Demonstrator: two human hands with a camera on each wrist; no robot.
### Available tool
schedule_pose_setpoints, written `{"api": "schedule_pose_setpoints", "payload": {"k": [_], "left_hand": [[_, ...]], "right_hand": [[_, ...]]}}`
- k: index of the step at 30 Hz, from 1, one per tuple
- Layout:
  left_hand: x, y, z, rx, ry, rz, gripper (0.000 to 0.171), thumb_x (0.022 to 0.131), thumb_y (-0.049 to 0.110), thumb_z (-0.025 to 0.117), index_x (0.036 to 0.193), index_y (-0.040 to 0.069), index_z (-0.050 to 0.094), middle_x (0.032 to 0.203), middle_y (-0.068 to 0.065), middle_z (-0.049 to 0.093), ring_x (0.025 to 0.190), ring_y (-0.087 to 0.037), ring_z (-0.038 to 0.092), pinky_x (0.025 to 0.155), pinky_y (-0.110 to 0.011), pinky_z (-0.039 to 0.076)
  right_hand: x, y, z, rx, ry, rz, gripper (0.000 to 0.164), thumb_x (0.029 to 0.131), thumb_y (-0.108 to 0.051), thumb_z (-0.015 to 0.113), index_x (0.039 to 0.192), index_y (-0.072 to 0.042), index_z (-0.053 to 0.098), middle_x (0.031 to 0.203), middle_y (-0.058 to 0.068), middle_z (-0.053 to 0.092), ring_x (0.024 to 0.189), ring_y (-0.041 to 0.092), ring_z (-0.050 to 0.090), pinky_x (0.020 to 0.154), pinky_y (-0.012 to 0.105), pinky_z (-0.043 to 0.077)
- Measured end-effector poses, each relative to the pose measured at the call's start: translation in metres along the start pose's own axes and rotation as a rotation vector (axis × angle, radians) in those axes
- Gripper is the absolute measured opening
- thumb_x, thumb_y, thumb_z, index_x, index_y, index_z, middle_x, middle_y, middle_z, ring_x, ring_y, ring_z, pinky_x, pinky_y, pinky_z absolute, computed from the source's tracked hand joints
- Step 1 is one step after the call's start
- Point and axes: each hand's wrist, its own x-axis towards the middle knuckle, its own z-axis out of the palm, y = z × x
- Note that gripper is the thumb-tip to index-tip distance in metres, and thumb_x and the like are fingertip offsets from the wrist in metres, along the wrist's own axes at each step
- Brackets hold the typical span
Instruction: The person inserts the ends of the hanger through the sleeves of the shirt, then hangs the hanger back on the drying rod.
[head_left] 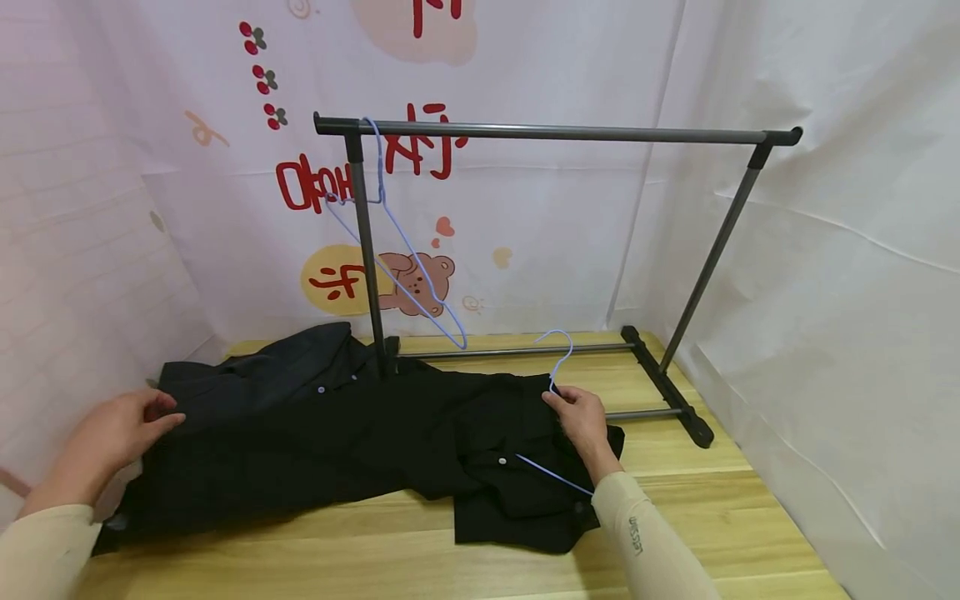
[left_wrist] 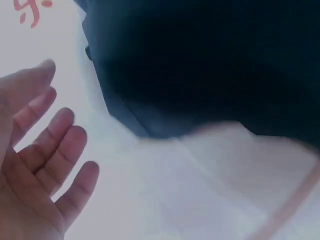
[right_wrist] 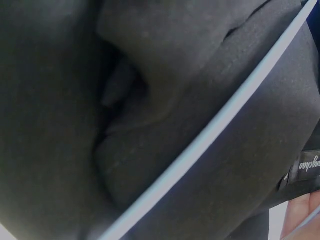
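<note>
A black shirt (head_left: pixel 300 467) with small pale buttons lies spread across the table, its collar end to the right. My right hand (head_left: pixel 585 421) pinches the neck of a light-blue wire hanger (head_left: pixel 562 358) together with the shirt's collar edge. The hanger's hook points up, and its lower bar (right_wrist: pixel 200 140) crosses over the cloth in the right wrist view. A collar label (right_wrist: pixel 309 164) shows near the right fingers. At the shirt's left end is my left hand (head_left: pixel 127 429), fingers loosely bent; in the left wrist view its fingers (left_wrist: pixel 70 145) are spread apart from the dark cloth.
Behind the black shirt lies another dark garment (head_left: pixel 262 371). A grey metal clothes rack (head_left: pixel 562 132) stands at the back, with a second blue hanger (head_left: pixel 420 237) hooked at its left end. White printed sheeting (head_left: pixel 525 250) encloses the wooden table (head_left: pixel 360 550).
</note>
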Motion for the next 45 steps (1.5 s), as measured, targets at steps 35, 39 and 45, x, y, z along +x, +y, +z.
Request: {"api": "schedule_pose_setpoints", "payload": {"k": [35,39,45], "left_hand": [[0.048,0.15,0.11,-0.501,-0.123,0.068,0.018,0.093,0.026,0.072,0.086,0.01,0.069,0.079,-0.002,0.051,0.071,-0.021,0.045,0.063,-0.035,0.037],[0.044,0.146,0.107,-0.396,-0.192,0.09,0.019,0.089,0.016,0.074,0.099,0.002,0.067,0.09,-0.013,0.059,0.079,-0.029,0.055,0.07,-0.041,0.047],[0.054,0.179,0.107,-0.374,-0.201,0.191,0.081,0.089,0.036,0.073,0.151,0.001,0.035,0.151,-0.026,0.037,0.139,-0.046,0.032,0.109,-0.063,0.027]], "right_hand": [[-0.008,-0.049,0.018,0.049,-0.102,-0.199,0.025,0.09,-0.025,0.075,0.111,-0.01,0.077,0.099,0.003,0.074,0.092,0.019,0.064,0.083,0.039,0.051],[-0.014,-0.06,0.029,0.025,-0.139,-0.245,0.026,0.09,-0.026,0.075,0.112,-0.012,0.077,0.1,0.002,0.074,0.092,0.019,0.065,0.082,0.039,0.052],[-0.02,-0.065,0.042,0.021,-0.157,-0.268,0.024,0.09,-0.024,0.076,0.111,-0.013,0.077,0.102,0.001,0.074,0.096,0.019,0.066,0.084,0.041,0.053]]}}
